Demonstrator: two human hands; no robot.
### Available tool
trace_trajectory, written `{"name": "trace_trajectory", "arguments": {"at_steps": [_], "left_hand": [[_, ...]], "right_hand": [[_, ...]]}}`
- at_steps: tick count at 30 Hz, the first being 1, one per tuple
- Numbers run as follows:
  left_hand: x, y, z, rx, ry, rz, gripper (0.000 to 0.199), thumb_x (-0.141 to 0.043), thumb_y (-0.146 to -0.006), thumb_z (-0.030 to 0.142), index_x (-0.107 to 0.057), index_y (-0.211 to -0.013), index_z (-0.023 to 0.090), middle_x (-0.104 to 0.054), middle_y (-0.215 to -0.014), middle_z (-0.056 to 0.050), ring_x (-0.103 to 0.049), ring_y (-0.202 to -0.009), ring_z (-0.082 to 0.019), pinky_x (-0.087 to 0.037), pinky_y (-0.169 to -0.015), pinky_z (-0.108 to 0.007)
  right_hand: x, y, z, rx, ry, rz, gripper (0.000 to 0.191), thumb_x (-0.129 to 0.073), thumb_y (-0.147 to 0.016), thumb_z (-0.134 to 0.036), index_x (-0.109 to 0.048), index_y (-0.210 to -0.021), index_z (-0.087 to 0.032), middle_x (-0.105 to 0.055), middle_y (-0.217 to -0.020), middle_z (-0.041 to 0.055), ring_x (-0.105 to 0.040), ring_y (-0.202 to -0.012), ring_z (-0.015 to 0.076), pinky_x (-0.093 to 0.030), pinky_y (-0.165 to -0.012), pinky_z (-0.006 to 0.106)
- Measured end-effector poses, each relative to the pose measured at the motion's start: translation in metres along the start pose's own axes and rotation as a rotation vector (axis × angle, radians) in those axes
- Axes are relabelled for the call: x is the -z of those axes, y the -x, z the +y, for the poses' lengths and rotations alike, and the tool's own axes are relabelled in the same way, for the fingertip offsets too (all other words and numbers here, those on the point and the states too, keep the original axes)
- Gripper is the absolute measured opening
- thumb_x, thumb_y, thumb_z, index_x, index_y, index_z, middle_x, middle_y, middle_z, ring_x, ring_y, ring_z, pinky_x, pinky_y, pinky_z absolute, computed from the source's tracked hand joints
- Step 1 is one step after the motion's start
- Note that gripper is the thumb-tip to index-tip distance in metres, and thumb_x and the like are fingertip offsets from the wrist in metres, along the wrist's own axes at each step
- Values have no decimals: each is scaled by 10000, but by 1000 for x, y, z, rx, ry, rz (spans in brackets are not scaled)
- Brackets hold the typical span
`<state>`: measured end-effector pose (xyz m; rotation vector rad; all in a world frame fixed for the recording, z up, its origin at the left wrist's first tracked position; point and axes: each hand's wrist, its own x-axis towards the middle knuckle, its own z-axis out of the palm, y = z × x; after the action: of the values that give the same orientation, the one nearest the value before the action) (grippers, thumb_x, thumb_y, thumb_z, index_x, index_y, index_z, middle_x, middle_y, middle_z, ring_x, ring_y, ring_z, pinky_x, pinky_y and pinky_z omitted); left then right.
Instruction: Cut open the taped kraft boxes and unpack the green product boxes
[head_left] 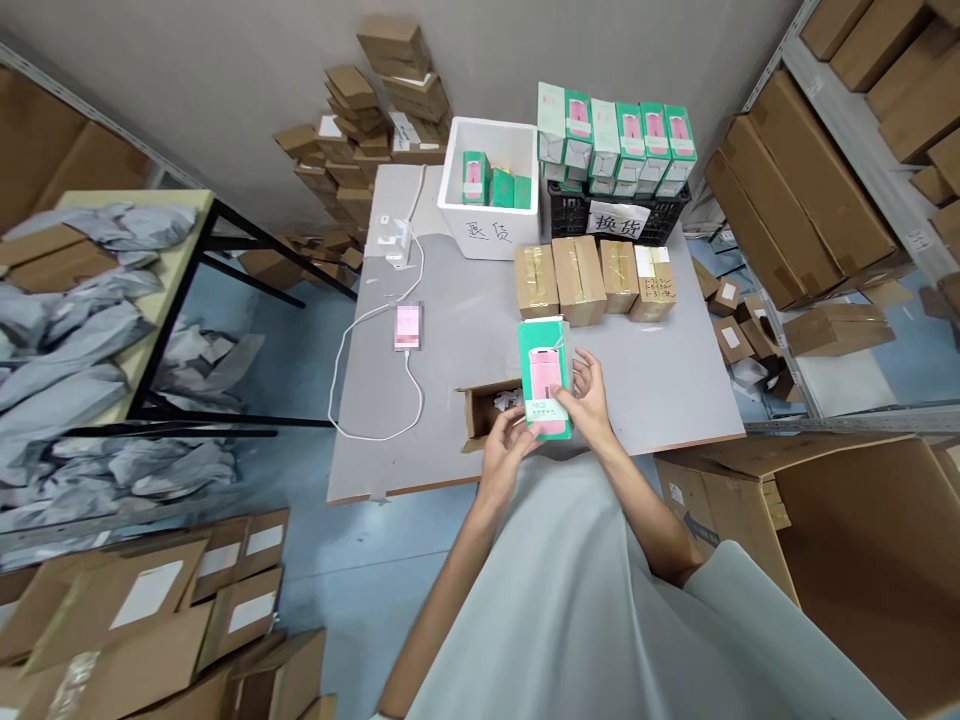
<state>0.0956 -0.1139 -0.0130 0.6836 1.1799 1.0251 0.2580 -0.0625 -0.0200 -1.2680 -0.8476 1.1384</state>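
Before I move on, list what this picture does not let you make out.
In the head view:
Green-and-pink box: back, turned away.
Open carton: right part, behind the box and left hand.
Phone: screen content, blurred.
White bin: floor, hidden by front wall and boxes.
Large carton: right end, cut off by frame edge.

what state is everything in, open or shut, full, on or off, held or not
green box: held by left hand and right hand; sealing unclear
brown carton beside it: open, white material inside
row of small cartons: shut, tape showing
white bin: open-topped, boxes inside
black crate: boxes piled above its rim
phone: screen lit, cable attached
large carton: open
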Motion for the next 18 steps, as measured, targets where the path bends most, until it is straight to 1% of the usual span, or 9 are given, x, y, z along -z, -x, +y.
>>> {"name": "trace_trajectory", "arguments": {"at_steps": [3,5,7,9,12,14,15,17,18], "left_hand": [[9,-5,-3,145,134,-21,627,-1021,-778,582,-736,-1215,234,-815,-1308,-99,-808,-1144,-289,-696,-985,-451],[13,-13,-3,239,216,-61,600,-1001,-813,593,-756,-1216,222,-838,-1248,-97,-825,-1064,-264,-696,-970,-427],[15,-22,0,310,287,-90,559,-933,-880,640,-775,-1195,207,-853,-1159,-99,-829,-978,-250,-695,-930,-404],[16,-33,6,330,327,-83,507,-858,-943,644,-785,-1185,204,-856,-1103,-91,-820,-921,-241,-690,-896,-394],[18,-44,14,286,328,-39,382,-846,-939,518,-786,-1160,212,-859,-1095,-77,-805,-918,-235,-673,-897,-382],[19,-49,17,244,323,-11,333,-862,-888,450,-778,-1106,214,-855,-1082,-61,-790,-925,-227,-660,-905,-370],[20,-50,18,225,322,-1,325,-870,-861,434,-773,-1080,214,-851,-1068,-53,-783,-925,-222,-654,-906,-364],[20,-53,20,185,315,10,329,-878,-820,423,-765,-1050,215,-843,-1049,-47,-774,-936,-221,-643,-903,-353],[19,-55,21,158,310,21,335,-875,-812,429,-765,-1046,217,-843,-1052,-52,-775,-953,-228,-638,-905,-353]], "right_hand": [[5,1,0,58,44,-40,1179,-914,-826,-549,-296,-1796,-290,-624,-1531,153,-689,-1385,305,-606,-1173,462],[4,3,-2,122,108,-83,1259,-896,-843,-510,-170,-1852,-311,-605,-1537,142,-690,-1378,291,-610,-1175,451],[3,6,-4,191,206,-122,1324,-896,-847,-456,-73,-1875,-319,-579,-1551,145,-681,-1386,290,-615,-1186,461],[1,10,-5,279,351,-140,1386,-915,-839,-407,-8,-1883,-323,-544,-1573,159,-650,-1437,312,-607,-1219,502],[-1,14,-9,492,560,-154,1401,-920,-853,-314,28,-1884,-357,-481,-1620,177,-597,-1525,365,-572,-1275,601],[-2,15,-14,645,634,-167,1315,-894,-886,-247,-44,-1874,-416,-396,-1700,179,-590,-1549,383,-576,-1270,646],[-2,14,-17,699,655,-173,1238,-882,-902,-221,-129,-1859,-443,-338,-1749,173,-589,-1558,386,-584,-1263,658],[-2,12,-24,736,680,-188,1013,-874,-919,-195,-386,-1767,-459,-255,-1817,139,-562,-1598,398,-581,-1268,688],[-3,12,-28,721,678,-210,872,-876,-920,-194,-525,-1677,-447,-265,-1824,116,-538,-1624,409,-565,-1284,710]]}}
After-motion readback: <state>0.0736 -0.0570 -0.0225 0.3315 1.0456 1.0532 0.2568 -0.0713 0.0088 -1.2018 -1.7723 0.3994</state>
